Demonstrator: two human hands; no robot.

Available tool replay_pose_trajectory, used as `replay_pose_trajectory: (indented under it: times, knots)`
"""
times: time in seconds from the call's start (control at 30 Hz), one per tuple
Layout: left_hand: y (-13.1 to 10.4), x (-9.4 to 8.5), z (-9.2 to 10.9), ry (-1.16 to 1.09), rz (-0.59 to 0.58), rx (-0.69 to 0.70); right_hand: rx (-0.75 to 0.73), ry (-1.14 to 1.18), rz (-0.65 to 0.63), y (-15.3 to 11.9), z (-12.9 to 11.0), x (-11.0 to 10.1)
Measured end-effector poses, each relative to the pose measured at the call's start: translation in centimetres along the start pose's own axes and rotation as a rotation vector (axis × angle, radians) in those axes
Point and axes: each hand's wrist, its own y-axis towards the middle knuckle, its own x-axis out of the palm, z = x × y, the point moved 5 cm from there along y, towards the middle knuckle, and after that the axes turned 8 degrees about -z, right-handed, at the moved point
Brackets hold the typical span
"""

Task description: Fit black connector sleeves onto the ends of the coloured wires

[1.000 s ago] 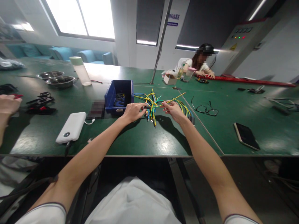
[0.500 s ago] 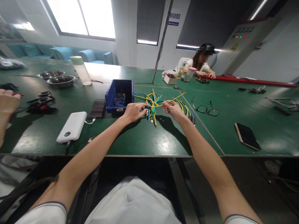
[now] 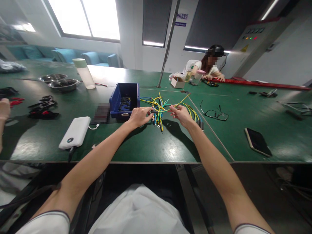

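Note:
My left hand pinches a short black sleeve at the left side of a pile of wires. My right hand is closed on a yellow-green wire, whose free end points up and to the right. Under and between both hands lies the pile of yellow, blue and green wires, with metal lugs on several ends. Beside my right hand rests a second bundle of wires with black sleeves. A blue bin with black parts inside stands just behind my left hand.
A white power bank, bottle, steel bowls and black parts are on the left. Glasses and a phone lie right. A co-worker's hand is at the left edge; another person sits across the table.
The free end of the wire in my right hand has shifted a little left and up. The co-worker's hand at the left edge has moved left and down, showing red parts on the table.

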Motion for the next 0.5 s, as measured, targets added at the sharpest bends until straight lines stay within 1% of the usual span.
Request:
replay_pose_trajectory:
  times: [0.27, 0.4, 0.5]
  knots:
    - [0.07, -0.05, -0.1, -0.031, 0.01, -0.001, 0.001, -0.078, 0.101, 0.0, -0.4, -0.34]
    - [0.12, -0.28, -0.45, -0.1, 0.079, 0.005, -0.005, -0.083, 0.133, -0.05, -0.68, -0.54]
    - [0.16, -0.67, -0.84, -0.156, 0.15, 0.007, -0.023, -0.07, 0.131, 0.09, -0.69, -0.7]
